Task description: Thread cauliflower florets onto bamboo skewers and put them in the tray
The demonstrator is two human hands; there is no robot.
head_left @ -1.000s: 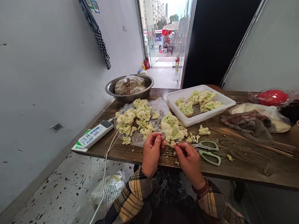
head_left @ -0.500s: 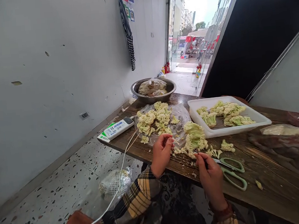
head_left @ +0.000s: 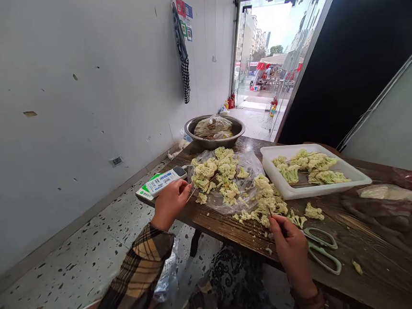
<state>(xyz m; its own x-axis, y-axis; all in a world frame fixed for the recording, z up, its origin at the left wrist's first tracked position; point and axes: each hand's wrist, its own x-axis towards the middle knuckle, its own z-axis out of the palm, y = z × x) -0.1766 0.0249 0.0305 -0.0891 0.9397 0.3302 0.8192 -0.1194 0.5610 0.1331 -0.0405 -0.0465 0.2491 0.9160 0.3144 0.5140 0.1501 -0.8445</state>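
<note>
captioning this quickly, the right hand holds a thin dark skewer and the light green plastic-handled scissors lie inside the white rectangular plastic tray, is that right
No: the light green plastic-handled scissors lie on the dark wooden table, outside the white tray, as the head view shows; the right hand does hold the thin dark skewer.

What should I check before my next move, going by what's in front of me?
1. Right hand holding the skewer: ok, pinched near its lower end.
2. Cauliflower on the skewer firmly seated: cannot tell, firmness doesn't show.
3. Left hand gripping the thin sticks: cannot tell, it's right by them.
4. White tray upright: ok, with cauliflower pieces inside.
5. Scissors blades in sight: not ok, only the green handles show beside your right hand.
</note>
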